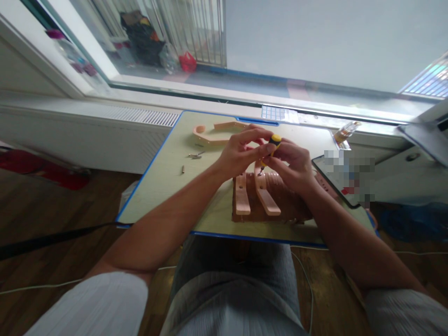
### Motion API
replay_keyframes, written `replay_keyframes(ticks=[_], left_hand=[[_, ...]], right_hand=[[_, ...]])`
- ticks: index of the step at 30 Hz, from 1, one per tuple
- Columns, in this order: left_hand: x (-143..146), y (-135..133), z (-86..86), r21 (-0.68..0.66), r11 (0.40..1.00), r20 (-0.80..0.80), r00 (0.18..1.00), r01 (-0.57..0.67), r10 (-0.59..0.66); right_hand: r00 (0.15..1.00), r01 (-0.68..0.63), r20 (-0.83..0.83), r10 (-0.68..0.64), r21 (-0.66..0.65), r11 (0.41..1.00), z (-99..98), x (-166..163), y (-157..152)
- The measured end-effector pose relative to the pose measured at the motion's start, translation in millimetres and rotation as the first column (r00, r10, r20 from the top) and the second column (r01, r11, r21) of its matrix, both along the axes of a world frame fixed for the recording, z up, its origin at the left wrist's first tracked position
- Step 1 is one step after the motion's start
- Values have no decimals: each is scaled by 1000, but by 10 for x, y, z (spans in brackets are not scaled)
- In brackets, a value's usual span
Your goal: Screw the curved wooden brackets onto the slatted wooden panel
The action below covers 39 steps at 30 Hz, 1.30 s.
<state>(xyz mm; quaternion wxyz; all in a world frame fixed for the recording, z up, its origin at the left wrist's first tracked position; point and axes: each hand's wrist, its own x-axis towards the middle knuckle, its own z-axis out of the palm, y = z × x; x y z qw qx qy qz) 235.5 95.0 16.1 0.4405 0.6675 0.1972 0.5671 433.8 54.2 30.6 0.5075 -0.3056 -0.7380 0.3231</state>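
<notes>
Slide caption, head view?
Left hand and right hand hold a screwdriver to a pale strip, screws lying on the table.

The yellow-and-black screwdriver (276, 139) is partly covered by the left hand (241, 150) and right hand (296, 164); whatever its tip meets is too small to identify. The right forearm (336, 228) overlaps the brown slab (289, 198). The left hand obscures the pale, bent wooden strip (210, 139). Pixelation masks the black-edged flat device (327, 171).

The left forearm (171, 210) and right forearm (350, 233) angle inward; the left hand (240, 149) and right hand (296, 163), fingers bent in a pinch, sit close together.
</notes>
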Motion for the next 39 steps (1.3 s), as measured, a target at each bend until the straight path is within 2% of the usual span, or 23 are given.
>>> replay_keyframes(ticks=[5,12,16,26,32,36,39], left_hand=[[-8,7,8,44,999,-3,1000,11,-11],[-1,-52,40,-21,1000,-4,1000,7,-7],[11,-53,36,-52,999,5,1000,-4,4],[16,-13,-11,3,999,-6,999,-35,35],[4,-3,12,-37,999,21,999,26,-26],[-16,-14,41,-24,999,8,999,48,-48],[-31,-35,67,-8,999,1,999,45,-45]], right_hand=[[1000,-9,-1,9,-6,1000,-16,9,13],[993,74,88,-78,39,996,40,-22,-17],[995,93,43,-94,35,995,39,-59,-30],[984,176,16,-177,33,984,-25,-87,-9],[990,140,0,-140,-22,990,-49,-61,5],[999,49,1,-49,0,999,-8,-27,-3],[999,37,2,-37,19,999,16,-10,-7]])
